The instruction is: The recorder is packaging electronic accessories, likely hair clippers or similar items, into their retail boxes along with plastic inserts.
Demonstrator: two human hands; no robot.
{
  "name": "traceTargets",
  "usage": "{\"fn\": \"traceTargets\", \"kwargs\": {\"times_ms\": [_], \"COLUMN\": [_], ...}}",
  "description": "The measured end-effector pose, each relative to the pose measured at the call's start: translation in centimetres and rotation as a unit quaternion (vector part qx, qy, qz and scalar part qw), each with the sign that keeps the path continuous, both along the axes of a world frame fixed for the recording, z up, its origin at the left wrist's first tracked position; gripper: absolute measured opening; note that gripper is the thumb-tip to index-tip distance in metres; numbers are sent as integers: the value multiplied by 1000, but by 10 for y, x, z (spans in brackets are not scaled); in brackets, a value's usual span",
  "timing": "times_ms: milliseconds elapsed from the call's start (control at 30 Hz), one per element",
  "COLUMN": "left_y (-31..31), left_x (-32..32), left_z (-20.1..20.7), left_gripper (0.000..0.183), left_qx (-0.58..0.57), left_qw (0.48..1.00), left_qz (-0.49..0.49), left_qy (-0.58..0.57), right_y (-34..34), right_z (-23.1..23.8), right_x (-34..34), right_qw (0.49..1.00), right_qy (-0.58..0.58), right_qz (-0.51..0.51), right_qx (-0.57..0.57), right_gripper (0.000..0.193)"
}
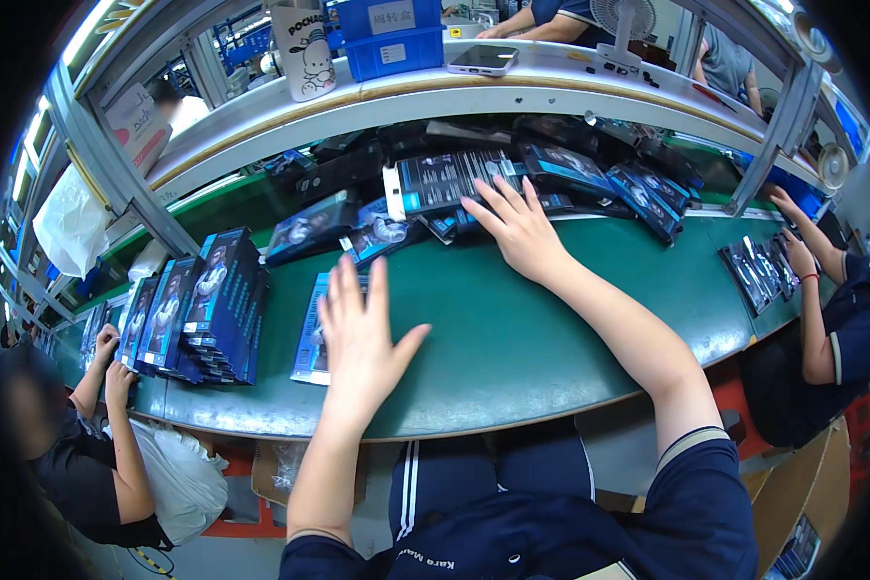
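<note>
My left hand [360,333] is open, fingers spread, over a flat dark blue printed box [307,350] on the green table; the hand covers much of it, and I cannot tell whether it touches. My right hand [520,232] reaches farther out, also open, its fingertips at a dark box [440,182] with pale text and a white end flap. That box rests on a heap of similar boxes [652,198] along the table's far side. Another printed box [382,232] lies between my hands, toward the heap.
Upright stacks of printed boxes [224,304] stand at my left, beside a co-worker's hands [114,362]. To the right, another co-worker's hands [793,232] are near a group of small dark items [756,271]. A shelf [512,89] above carries blue bins [389,43], a phone [483,60] and a fan [623,29].
</note>
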State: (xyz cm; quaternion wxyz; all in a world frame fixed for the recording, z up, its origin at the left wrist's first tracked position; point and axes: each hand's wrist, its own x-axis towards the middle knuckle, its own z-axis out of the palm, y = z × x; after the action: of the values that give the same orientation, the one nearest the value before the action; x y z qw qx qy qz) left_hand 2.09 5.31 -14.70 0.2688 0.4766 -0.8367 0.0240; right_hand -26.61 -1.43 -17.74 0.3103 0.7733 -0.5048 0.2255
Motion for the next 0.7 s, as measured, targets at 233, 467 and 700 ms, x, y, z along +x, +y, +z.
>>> {"fn": "traceTargets", "kwargs": {"times_ms": [233, 467, 700], "left_y": [-23, 50, 44], "left_x": [-80, -86, -86], "left_z": [4, 10, 6], "left_gripper": [76, 71, 62], "left_qx": [-96, 137, 50], "left_qw": [975, 982, 920], "left_qz": [-178, -86, -360], "left_qy": [-90, -94, -149], "right_y": [128, 243, 287], "right_z": [20, -41, -29], "right_x": [-75, -272, -287], "right_qw": [992, 782, 804], "right_qy": [-82, -106, -249], "right_qz": [72, -572, -540], "right_qx": [-64, -224, 15], "right_gripper": [52, 54, 48]}}
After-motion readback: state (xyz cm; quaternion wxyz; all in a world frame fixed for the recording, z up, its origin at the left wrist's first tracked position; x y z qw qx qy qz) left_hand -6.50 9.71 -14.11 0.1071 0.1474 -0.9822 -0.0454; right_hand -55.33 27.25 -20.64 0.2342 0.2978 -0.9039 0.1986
